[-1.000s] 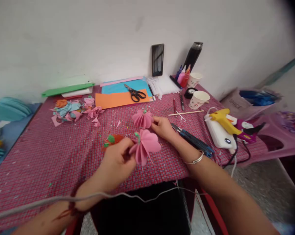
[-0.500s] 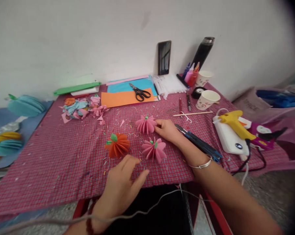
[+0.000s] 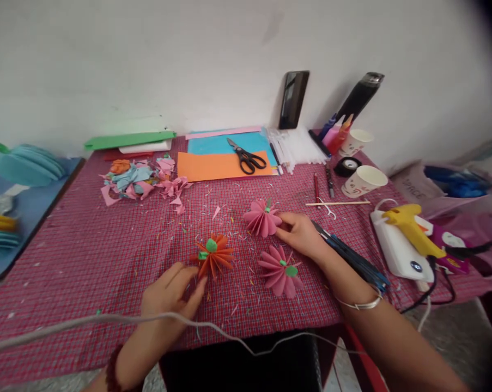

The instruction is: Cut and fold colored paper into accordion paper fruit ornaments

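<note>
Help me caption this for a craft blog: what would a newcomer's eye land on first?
Three folded paper ornaments mid-table: an orange ornament by the left hand, a far pink ornament at the right hand, a near pink ornament untouched. A yellow glue gun lies at the right, black scissors on the orange sheet behind.

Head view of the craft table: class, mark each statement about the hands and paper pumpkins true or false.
1. The left hand lies next to the orange pumpkin. True.
2. The right hand holds the scissors. False: the scissors lie on the orange sheet; this hand touches the far pink pumpkin.
3. A near pink pumpkin also sits on the checked cloth. True.
4. The glue gun lies at the table's left end. False: it lies at the right end.
</note>
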`<move>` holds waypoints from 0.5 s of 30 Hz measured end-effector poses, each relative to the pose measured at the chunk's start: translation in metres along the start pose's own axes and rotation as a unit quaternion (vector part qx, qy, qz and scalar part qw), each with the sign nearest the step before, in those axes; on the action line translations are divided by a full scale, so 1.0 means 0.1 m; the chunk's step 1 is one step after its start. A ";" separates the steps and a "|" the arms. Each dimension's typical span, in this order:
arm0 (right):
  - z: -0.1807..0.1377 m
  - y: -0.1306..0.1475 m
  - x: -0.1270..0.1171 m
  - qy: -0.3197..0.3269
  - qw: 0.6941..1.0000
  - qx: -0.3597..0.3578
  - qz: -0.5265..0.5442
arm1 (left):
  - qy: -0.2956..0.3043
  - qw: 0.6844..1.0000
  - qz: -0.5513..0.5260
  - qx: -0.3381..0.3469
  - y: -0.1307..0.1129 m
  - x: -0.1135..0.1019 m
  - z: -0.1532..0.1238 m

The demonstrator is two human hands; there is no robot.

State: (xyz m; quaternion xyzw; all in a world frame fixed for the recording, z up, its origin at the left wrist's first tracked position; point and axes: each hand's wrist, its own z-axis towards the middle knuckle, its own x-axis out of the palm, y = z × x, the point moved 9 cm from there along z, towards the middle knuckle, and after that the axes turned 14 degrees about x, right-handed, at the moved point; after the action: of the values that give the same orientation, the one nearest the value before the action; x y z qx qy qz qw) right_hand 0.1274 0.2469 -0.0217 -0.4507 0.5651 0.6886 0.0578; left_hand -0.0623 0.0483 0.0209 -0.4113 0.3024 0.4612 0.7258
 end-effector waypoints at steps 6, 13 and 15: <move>-0.02 0.10 -0.08 -0.048 0.998 -0.030 0.031 | -0.014 0.997 -0.068 0.025 0.10 0.00 0.09; -0.03 0.12 -0.16 -0.076 0.992 -0.059 0.081 | 0.030 0.983 -0.183 0.010 0.46 -0.07 0.48; -0.01 0.11 -0.17 -0.075 0.992 -0.058 0.086 | 0.022 0.979 -0.202 0.020 0.57 -0.05 0.68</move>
State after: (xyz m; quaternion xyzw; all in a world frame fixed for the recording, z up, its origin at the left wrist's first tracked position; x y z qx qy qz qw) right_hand 0.1315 0.2491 -0.0015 -0.3500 0.5552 0.7544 0.0149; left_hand -0.1123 0.1196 0.0395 -0.4588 0.2378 0.2896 0.8056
